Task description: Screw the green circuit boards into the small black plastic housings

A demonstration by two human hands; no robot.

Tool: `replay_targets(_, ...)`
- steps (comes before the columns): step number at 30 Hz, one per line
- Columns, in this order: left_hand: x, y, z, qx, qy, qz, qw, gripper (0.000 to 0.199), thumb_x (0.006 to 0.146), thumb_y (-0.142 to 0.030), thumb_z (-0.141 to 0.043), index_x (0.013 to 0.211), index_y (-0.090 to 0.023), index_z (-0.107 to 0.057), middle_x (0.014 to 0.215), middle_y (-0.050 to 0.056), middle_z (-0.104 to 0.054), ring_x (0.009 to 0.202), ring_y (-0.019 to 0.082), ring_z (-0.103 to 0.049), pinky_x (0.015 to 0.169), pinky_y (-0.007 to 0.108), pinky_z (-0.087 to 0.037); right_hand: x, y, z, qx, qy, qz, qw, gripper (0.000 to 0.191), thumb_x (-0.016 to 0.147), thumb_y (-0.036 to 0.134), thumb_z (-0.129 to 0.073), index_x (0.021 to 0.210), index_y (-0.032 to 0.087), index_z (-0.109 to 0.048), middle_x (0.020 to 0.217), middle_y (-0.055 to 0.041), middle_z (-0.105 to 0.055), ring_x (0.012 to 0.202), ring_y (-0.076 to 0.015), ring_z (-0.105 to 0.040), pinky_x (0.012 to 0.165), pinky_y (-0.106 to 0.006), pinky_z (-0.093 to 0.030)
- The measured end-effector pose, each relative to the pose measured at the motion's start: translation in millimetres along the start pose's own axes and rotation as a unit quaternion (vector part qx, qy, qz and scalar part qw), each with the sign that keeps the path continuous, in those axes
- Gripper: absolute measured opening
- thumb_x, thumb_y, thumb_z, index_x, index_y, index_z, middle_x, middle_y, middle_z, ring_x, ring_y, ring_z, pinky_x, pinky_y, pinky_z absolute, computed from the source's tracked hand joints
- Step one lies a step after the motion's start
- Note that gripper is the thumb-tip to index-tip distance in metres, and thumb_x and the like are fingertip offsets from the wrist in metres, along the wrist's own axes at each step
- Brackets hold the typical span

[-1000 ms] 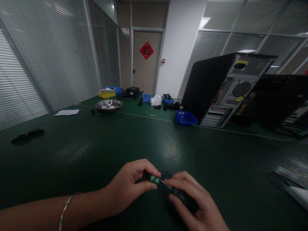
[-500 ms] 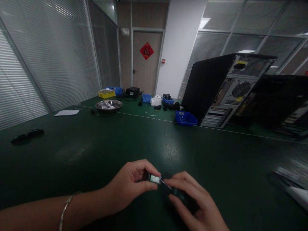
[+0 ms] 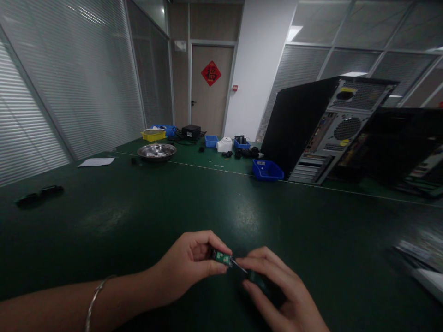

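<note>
The left hand (image 3: 178,267), low in the centre of the frame, pinches a small green circuit board (image 3: 222,257) in a dark housing between thumb and fingertips. The right hand (image 3: 289,286), just to the right, is closed around a thin-shafted tool (image 3: 239,266), its dark handle mostly lost in shadow. The shaft's tip is at the board's right end; whether it presses there or merely rests beside it is too small to tell.

What could go wrong is mostly a slip: with the grip so near the edge, a push off-line could send the tip skating across the board (or into the left thumb, which lies close by). Squeezing unevenly might make the little piece twist in the fingers and drop to the worktop (image 3: 194,198).

The board's long axis runs nearly left to right, dipping a little towards the lower right. Its bare end points at the right hand, its green face is turned up to the view, and the dark end sits back among the left fingers. The tool comes in from the lower right, sloping more steeply than the board.
</note>
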State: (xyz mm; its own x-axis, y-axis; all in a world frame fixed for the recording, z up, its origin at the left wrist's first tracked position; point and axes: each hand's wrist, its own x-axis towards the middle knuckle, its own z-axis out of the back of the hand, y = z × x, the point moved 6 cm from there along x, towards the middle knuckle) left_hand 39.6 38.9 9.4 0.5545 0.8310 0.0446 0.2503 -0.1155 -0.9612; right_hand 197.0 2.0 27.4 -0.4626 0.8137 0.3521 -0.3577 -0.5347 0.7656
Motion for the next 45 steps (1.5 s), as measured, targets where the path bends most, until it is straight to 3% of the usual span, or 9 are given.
replay_targets(16,2.8,2.4,-0.4,-0.047,0.0,0.016,0.999,0.021,0.07,-0.002,-0.075,0.088,-0.011,-0.069,0.081,0.001,-0.071,0.076,0.01,-0.064,0.073,0.022,-0.047,-0.4,1.3,0.0,0.003,-0.007,0.013,1.0,0.041,0.087,0.006,-0.054,0.117,0.034,-0.058,0.101,-0.0019,-0.061,0.092,-0.0157,-0.062,0.079,-0.025,-0.052)
replay_targets(30,2.6,3.2,-0.1,-0.042,-0.003,0.039,0.998,0.021,0.07,-0.002,-0.074,0.089,-0.01,-0.068,0.081,0.003,-0.072,0.074,0.011,-0.065,0.072,0.025,-0.048,0.6,0.4,0.1,0.01,0.002,0.002,1.0,0.041,0.088,0.006,-0.054,0.118,0.033,-0.058,0.102,-0.0024,-0.06,0.094,-0.0158,-0.061,0.08,-0.026,-0.052)
replay_targets(45,1.9,5.5,4.2,-0.017,-0.016,0.007,1.0,0.022,0.072,-0.004,-0.074,0.092,-0.013,-0.069,0.086,0.002,-0.071,0.081,0.011,-0.064,0.076,0.024,-0.046,1.4,4.8,2.2,-0.003,-0.019,0.024,1.0,0.043,0.087,0.005,-0.055,0.119,0.033,-0.059,0.1,-0.0027,-0.062,0.09,-0.0156,-0.063,0.077,-0.024,-0.053)
